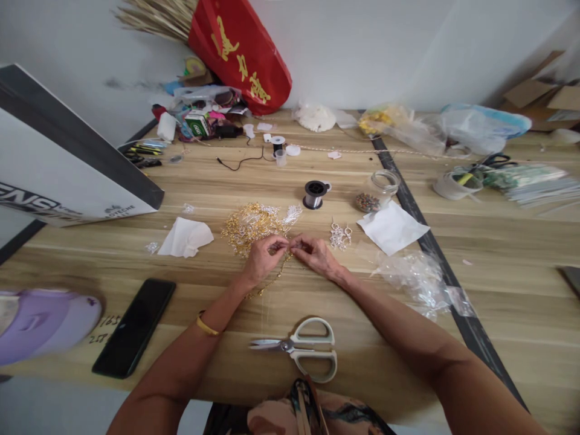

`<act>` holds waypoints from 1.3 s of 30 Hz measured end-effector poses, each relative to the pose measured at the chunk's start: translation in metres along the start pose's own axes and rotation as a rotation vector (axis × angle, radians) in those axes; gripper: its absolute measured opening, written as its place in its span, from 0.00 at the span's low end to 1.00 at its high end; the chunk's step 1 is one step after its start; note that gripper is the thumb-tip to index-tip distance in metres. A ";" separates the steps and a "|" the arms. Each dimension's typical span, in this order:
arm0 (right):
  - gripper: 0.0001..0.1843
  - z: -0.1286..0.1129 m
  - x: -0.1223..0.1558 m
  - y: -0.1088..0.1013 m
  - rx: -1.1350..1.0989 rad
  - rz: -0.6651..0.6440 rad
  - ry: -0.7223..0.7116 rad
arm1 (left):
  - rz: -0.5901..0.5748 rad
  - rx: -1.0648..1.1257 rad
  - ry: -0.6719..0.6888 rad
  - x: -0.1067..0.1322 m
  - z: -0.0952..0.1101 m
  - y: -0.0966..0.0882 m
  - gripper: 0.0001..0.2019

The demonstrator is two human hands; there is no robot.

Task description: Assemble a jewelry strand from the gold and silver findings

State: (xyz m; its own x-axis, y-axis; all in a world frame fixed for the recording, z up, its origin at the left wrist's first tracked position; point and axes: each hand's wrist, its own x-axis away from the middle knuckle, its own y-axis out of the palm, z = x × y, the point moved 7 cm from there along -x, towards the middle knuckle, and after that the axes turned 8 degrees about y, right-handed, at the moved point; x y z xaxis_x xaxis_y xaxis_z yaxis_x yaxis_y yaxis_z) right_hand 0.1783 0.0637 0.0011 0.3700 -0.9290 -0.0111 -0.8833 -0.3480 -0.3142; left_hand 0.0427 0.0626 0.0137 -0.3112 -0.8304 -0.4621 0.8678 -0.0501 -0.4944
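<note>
My left hand (263, 261) is closed in a pinch at the front of a pile of gold and clear beaded strands (254, 225). From its fingertips a gold beaded strand (272, 281) trails down to the table. My right hand (317, 256) meets it fingertip to fingertip, also pinched; whatever lies between its fingers is too small to make out. Behind my hands stands a spool of fine wire (314, 194). A small cluster of clear beaded pieces (339, 235) lies right of my right hand. White-handled scissors (312, 349) rest nearer my body, blades pointing left.
At left are a black phone (134, 328), a purple case (49, 323), a white paper (185, 237) and a large box (67, 157). Rightward are a glass jar of beads (376, 192), another paper (393, 227) and clear plastic bags (414, 281). A red bag (244, 57) stands behind.
</note>
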 end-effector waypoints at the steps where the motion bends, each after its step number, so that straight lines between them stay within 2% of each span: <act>1: 0.09 0.000 0.000 0.000 -0.002 0.000 0.001 | -0.002 -0.008 0.003 0.000 0.000 0.000 0.04; 9: 0.08 0.000 0.000 0.001 -0.034 -0.009 0.000 | -0.013 0.031 -0.042 0.001 -0.002 0.002 0.06; 15: 0.09 0.004 0.000 0.002 -0.061 -0.020 0.008 | -0.032 -0.101 -0.054 0.002 -0.003 0.003 0.05; 20: 0.10 0.004 -0.001 0.001 -0.062 -0.016 0.007 | -0.067 -0.124 -0.042 0.001 -0.004 0.004 0.04; 24: 0.09 0.003 -0.001 0.000 -0.039 -0.007 -0.004 | -0.099 -0.175 -0.011 -0.003 0.000 -0.002 0.04; 30: 0.09 0.004 -0.001 -0.002 0.000 0.051 0.007 | -0.182 -0.232 -0.058 -0.004 -0.005 -0.011 0.02; 34: 0.09 0.004 -0.001 -0.002 0.005 0.048 -0.007 | -0.213 -0.348 -0.098 0.000 -0.009 -0.008 0.01; 39: 0.09 0.005 -0.001 -0.002 0.008 0.038 -0.009 | -0.197 -0.448 -0.057 0.003 -0.004 0.000 0.01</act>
State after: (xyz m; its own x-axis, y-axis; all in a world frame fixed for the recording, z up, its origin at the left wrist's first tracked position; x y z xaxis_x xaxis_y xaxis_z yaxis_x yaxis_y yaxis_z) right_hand 0.1811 0.0657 -0.0032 0.3392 -0.9402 -0.0315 -0.8942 -0.3119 -0.3210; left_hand 0.0406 0.0618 0.0091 -0.4196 -0.8591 -0.2930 0.5385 0.0243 -0.8423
